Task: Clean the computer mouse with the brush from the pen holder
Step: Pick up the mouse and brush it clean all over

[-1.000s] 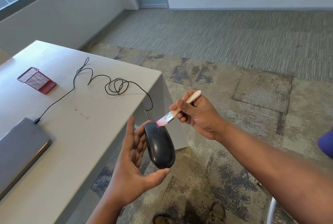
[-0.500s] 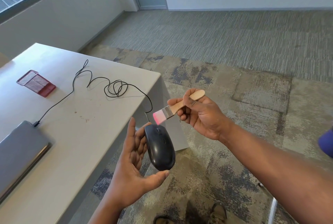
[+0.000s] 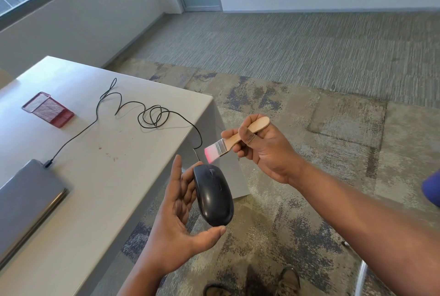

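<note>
Above left hand (image 3: 183,219), mouse (image 3: 213,196), brush (image 3: 234,139) just above

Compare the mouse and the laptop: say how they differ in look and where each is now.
The mouse is glossy black and rounded; the laptop is flat, grey and closed. The mouse is held off the table's edge in the left hand; the laptop lies on the table. Shared: one black cable joins them.

The left hand (image 3: 181,222) is held palm-up, fingers extended, thumb curled inward; the right hand (image 3: 264,150) is raised, fingers and thumb pinched together, forearm stretched across.
</note>
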`<act>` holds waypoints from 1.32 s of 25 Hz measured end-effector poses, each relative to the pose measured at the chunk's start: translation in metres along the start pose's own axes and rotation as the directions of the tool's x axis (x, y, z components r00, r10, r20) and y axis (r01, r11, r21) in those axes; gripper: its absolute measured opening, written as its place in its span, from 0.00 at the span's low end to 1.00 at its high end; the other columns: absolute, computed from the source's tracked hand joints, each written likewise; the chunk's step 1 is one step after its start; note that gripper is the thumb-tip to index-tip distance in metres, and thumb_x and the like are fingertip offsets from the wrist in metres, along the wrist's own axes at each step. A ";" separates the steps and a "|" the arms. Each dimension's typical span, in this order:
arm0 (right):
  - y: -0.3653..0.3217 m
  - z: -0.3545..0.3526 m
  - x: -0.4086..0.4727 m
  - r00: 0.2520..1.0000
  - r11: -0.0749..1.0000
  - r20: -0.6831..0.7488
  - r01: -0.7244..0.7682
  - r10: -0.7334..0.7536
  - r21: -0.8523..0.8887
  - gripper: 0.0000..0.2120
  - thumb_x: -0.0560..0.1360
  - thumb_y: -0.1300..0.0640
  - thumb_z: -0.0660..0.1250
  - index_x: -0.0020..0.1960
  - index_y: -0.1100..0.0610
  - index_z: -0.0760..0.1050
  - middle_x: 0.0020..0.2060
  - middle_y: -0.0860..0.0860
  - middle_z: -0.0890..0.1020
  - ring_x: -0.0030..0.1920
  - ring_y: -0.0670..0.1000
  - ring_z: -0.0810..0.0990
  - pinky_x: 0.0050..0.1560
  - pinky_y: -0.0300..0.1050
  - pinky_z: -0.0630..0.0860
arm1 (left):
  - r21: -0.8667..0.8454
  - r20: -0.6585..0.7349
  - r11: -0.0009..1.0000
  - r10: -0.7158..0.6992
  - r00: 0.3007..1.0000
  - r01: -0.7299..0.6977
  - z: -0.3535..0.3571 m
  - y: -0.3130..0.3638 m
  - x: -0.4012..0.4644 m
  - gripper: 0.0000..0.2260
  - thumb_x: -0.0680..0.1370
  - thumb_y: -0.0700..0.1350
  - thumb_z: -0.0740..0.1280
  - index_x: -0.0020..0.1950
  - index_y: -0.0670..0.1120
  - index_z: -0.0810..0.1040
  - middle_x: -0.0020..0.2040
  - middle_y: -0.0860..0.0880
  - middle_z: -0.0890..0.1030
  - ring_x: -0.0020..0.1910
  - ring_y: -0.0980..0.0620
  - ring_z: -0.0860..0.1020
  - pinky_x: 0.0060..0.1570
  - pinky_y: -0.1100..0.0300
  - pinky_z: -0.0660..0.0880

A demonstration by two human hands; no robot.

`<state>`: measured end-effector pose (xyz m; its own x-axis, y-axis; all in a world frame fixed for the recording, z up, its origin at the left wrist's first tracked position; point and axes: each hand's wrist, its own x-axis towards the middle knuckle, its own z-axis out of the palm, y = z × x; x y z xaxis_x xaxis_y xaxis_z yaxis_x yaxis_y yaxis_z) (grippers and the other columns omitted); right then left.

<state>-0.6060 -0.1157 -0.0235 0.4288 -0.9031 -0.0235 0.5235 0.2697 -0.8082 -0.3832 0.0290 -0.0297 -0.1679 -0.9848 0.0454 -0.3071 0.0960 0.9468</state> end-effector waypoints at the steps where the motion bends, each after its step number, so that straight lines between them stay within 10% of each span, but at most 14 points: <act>1: -0.003 0.000 0.000 1.000 1.000 0.001 -0.001 0.001 0.003 0.04 0.81 0.60 0.64 0.51 0.56 0.68 0.50 0.63 0.86 0.37 0.52 0.79 0.39 0.40 0.77 | 0.000 0.000 1.000 -0.002 1.000 0.002 -0.001 0.000 0.000 0.61 0.66 0.40 0.85 0.86 0.64 0.49 0.84 0.49 0.67 0.84 0.45 0.65 0.83 0.32 0.54; 33: 0.003 0.006 -0.001 0.998 1.000 -0.069 0.006 -0.007 -0.013 0.10 0.76 0.53 0.68 0.50 0.55 0.69 0.44 0.61 0.86 0.35 0.51 0.78 0.36 0.40 0.76 | -0.016 0.090 1.000 -0.009 0.996 0.011 -0.005 0.000 -0.009 0.61 0.67 0.48 0.87 0.87 0.62 0.47 0.83 0.50 0.67 0.84 0.46 0.65 0.83 0.42 0.57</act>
<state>-0.6004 -0.1122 -0.0227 0.3733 -0.9258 -0.0590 0.5160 0.2601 -0.8162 -0.3774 0.0374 -0.0284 -0.2490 -0.9685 0.0078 -0.2936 0.0831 0.9523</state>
